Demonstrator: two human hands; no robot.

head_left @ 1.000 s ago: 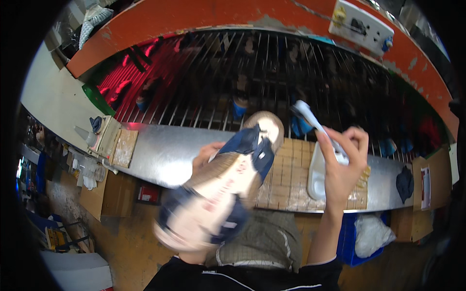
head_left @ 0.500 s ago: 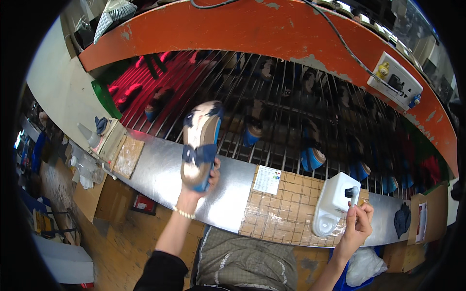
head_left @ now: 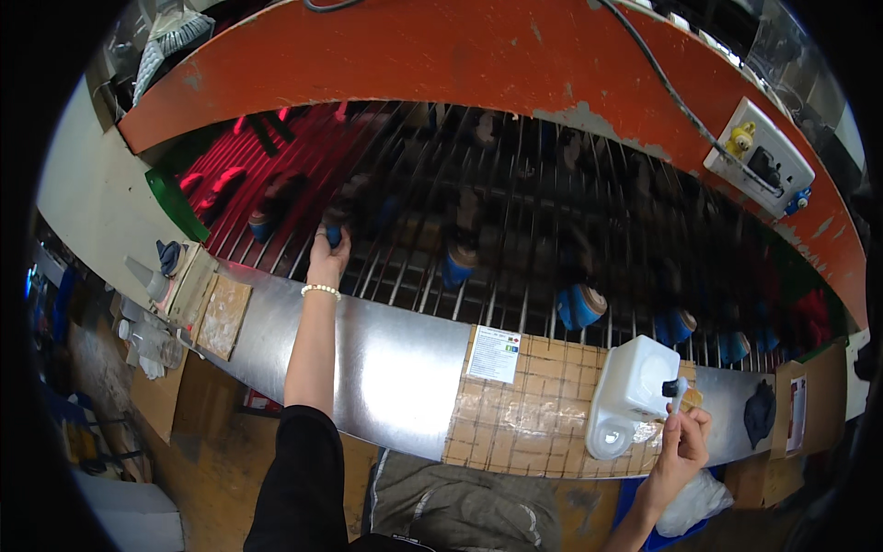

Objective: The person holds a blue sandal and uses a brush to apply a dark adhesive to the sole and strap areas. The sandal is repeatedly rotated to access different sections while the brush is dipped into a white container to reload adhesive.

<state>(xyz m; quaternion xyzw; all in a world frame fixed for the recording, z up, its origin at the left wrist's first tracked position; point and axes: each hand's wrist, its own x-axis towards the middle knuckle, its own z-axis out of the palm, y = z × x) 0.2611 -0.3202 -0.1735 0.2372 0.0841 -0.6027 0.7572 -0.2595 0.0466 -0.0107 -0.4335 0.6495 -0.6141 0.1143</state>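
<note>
Left grip [head_left: 330, 253], in head view, clamped on near, blue end of shoe [head_left: 348, 202], which is on or just above bar rack [head_left: 397, 276]; held so perhaps to keep fingers toward worktop [head_left: 386, 377]. Right grip [head_left: 686, 442] pinches white brush [head_left: 680, 396], close by white container [head_left: 635, 377], placed probably for short reach.

No wording is legible. White printed label [head_left: 494, 355], lower centre of frame: affixed to tan grid-lined mat [head_left: 515, 425]; fine print, small coloured marks at right side. White sheet [head_left: 796, 411], right edge: located on carton [head_left: 821, 391]; content unreadable.
</note>
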